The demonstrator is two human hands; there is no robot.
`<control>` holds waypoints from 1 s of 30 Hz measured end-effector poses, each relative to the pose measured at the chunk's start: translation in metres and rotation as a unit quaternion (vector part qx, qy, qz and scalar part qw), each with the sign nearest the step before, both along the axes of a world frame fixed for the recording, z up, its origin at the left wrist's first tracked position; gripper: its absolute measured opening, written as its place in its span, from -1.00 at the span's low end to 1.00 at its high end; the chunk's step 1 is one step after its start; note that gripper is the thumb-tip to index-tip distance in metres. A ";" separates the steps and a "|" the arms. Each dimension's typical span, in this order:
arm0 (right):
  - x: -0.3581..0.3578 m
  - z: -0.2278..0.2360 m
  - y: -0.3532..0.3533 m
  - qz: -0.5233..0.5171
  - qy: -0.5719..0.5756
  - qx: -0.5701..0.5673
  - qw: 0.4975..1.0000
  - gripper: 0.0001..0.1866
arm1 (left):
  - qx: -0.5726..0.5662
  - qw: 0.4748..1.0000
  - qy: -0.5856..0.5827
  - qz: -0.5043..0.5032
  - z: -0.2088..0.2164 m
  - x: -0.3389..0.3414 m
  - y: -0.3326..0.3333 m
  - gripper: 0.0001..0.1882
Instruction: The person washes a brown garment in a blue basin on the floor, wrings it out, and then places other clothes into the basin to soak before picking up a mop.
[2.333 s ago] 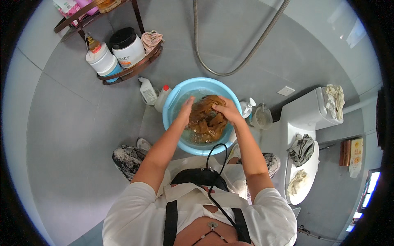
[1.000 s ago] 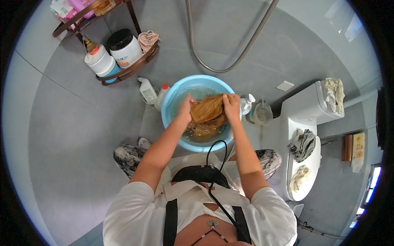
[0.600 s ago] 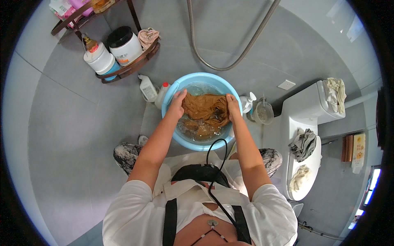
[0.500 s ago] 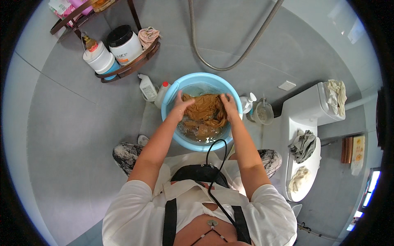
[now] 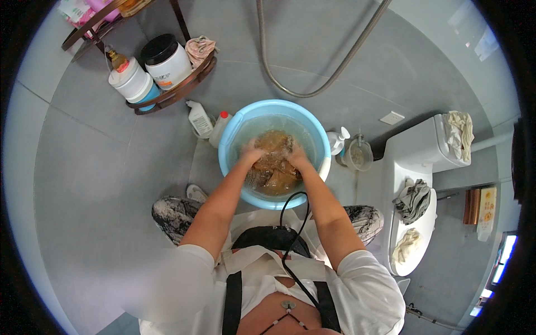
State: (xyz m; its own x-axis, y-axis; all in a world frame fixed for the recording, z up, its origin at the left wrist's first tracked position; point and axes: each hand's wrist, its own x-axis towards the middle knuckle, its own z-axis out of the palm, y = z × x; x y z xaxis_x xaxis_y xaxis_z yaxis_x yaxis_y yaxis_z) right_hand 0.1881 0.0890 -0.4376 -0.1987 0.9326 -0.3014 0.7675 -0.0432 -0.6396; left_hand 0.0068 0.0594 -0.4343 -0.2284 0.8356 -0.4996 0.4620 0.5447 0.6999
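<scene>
A light blue basin [image 5: 228,134] of water stands in front of me on the floor. In it lies a wet brown cloth [image 5: 273,159], mostly under the water. My left hand [image 5: 250,152] grips the cloth at its left side, fingers partly under the surface. On the opposite side my right hand [image 5: 296,155] has hold of it, the fingertips blurred by water and folds. Both forearms reach down over the basin's near rim.
Beyond the basin's left rim stand a white bottle [image 5: 199,119] and a red-capped jug [image 5: 219,129]. A pump bottle [image 5: 337,140] is close on the right, before a toilet [image 5: 416,148] with cloths on it. A corner shelf [image 5: 177,92] holds tubs; a shower hose [image 5: 312,92] hangs ahead.
Both hands have moved down and closer together, pushing the brown cloth from above the surface into the water. The cloth is now bunched and mostly submerged.
</scene>
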 end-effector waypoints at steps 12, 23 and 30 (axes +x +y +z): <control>0.027 0.067 0.016 0.010 -0.057 0.079 0.995 -0.48 | 0.055 0.829 -0.494 0.257 0.052 -0.009 0.017 -0.65; 0.016 0.071 0.003 0.212 0.051 0.042 0.975 -0.07 | -0.007 0.650 -0.738 0.182 0.135 0.046 0.026 -0.68; 0.020 0.051 0.011 0.018 0.136 0.054 0.989 -0.40 | 0.018 0.719 -0.669 0.187 0.137 0.018 0.040 -0.66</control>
